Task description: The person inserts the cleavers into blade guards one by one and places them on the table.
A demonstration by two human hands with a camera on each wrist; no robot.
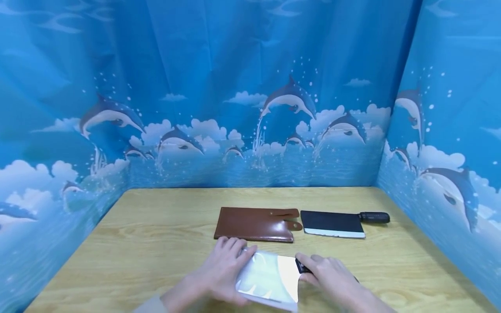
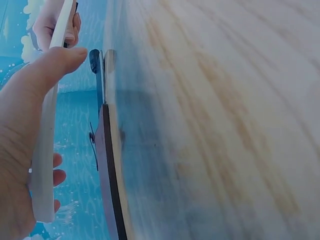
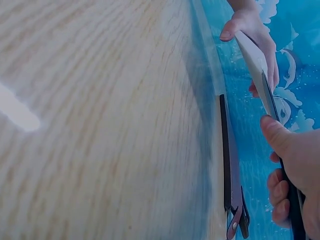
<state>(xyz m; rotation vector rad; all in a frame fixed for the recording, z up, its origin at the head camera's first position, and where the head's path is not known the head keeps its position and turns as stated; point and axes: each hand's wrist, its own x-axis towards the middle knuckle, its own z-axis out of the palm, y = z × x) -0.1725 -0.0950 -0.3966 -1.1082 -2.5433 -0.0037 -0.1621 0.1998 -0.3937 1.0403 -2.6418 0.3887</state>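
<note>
My left hand holds a white, partly see-through blade cover, thumb on one face and fingertips showing on the other in the left wrist view. A cleaver's blade sits mostly inside it, with a bright strip showing near the handle. My right hand grips the cleaver's black handle, thumb at the blade end. In both wrist views, cover and cleaver are held up off the table. Beyond my left hand lies a brown leather sheath with strap ends pointing right.
A second cleaver, dark-bladed with a pale edge, lies flat right of the sheath, its black handle pointing right. The wood-grain table meets a blue dolphin-print curtain at the back and sides.
</note>
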